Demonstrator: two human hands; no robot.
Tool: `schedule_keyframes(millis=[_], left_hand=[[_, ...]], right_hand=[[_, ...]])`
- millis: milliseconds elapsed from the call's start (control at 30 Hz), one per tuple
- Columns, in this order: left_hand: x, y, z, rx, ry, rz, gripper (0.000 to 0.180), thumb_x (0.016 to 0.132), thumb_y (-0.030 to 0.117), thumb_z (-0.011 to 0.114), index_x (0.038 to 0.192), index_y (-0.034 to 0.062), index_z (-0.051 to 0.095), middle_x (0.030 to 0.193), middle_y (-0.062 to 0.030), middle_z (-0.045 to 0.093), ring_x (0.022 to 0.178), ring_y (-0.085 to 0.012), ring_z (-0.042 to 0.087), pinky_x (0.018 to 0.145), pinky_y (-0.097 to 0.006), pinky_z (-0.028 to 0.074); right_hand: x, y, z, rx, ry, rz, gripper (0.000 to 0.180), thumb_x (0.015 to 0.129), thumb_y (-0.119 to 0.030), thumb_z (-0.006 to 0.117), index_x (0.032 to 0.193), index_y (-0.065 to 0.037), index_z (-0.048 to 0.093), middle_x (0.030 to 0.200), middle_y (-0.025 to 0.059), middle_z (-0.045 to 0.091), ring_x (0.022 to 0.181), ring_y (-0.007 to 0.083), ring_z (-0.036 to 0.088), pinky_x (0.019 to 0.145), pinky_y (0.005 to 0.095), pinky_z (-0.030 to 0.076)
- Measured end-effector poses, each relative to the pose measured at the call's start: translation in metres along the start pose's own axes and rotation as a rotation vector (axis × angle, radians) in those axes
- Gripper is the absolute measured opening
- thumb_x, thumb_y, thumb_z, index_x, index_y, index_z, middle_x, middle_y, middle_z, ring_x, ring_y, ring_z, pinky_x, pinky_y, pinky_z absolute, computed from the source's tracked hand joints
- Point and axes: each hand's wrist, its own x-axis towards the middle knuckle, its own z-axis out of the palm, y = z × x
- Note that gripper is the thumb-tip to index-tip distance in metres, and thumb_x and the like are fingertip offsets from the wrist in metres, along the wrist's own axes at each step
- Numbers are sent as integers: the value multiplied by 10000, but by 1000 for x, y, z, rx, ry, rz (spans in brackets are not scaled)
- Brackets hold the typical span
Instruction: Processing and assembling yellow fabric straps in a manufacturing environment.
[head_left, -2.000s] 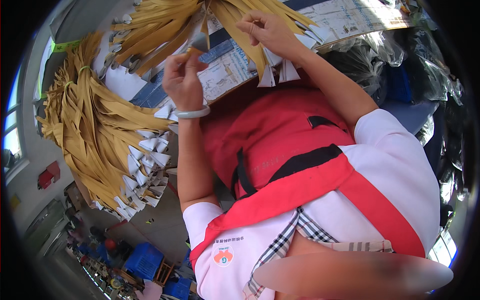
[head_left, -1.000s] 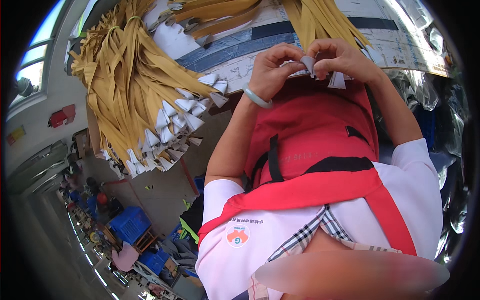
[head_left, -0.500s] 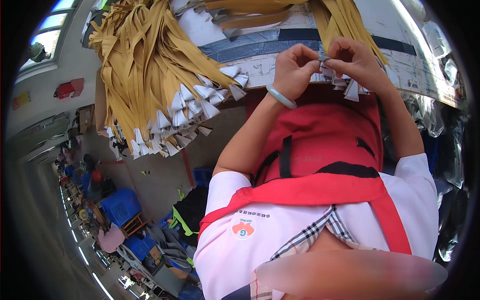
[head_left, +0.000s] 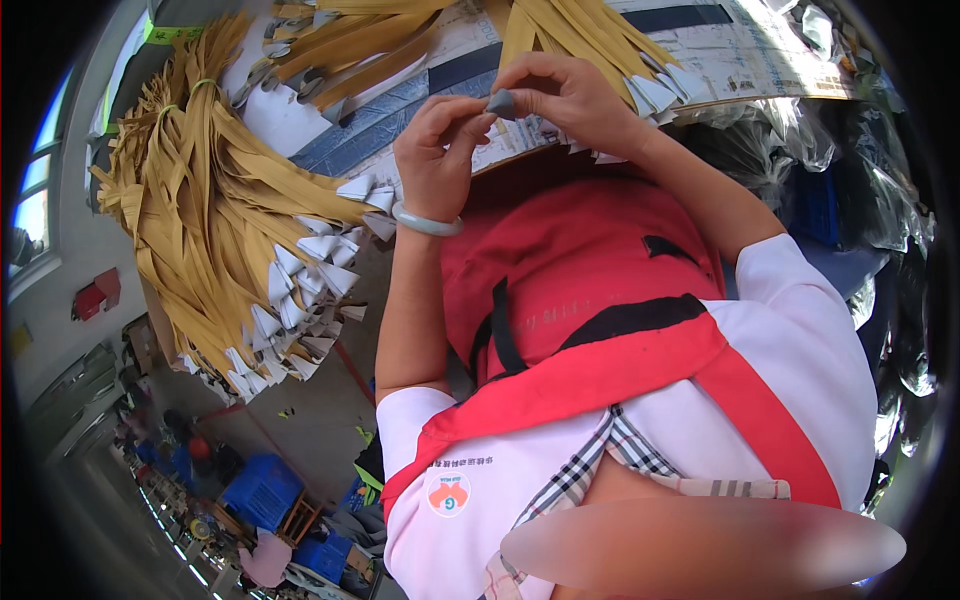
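Observation:
Between my two hands, above the front edge of the table, is a small grey folded piece [head_left: 502,104]. My left hand [head_left: 440,140], with a pale bangle at the wrist, pinches its left side between thumb and fingertips. The thumb and forefinger of my right hand [head_left: 565,100] close on its other side. Whether the piece joins a strap is hidden by the fingers. Just behind my right hand lies a bundle of yellow straps [head_left: 570,40] with white ends. A larger bundle of yellow straps [head_left: 200,200] hangs over the table edge to the left, its folded white ends downward.
More straps with grey tips [head_left: 350,60] lie farther back on the table [head_left: 760,60]. Clear plastic bags [head_left: 790,135] crowd the right side. Down at the left are a blue crate [head_left: 262,492] and a person in pink [head_left: 266,558] in the background.
The view has shifted, so the table and straps sit differently in the picture. My hands have turned, and more of the grey piece shows between them.

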Motion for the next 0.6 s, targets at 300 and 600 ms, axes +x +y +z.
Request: schedule_keyframes(millis=[300,600], left_hand=[[-10,6,16,363,-40,84,135,839,-33,680,814,-7,550,748,-130,552,623,-268,562,560,-336,436],[-5,5,-127,178,692,-30,240,975,100,613,1176,-27,582,1017,-93,630,837,-161,657,720,-275,571]], right_hand=[[-19,-6,-7,-6,54,194,181,934,-182,677,846,-35,619,720,7,628,657,70,563,603,222,445],[-61,-13,-120,-554,309,192,229,938,-273,677,943,-45,651,832,-15,625,759,69,582,690,237,478]])
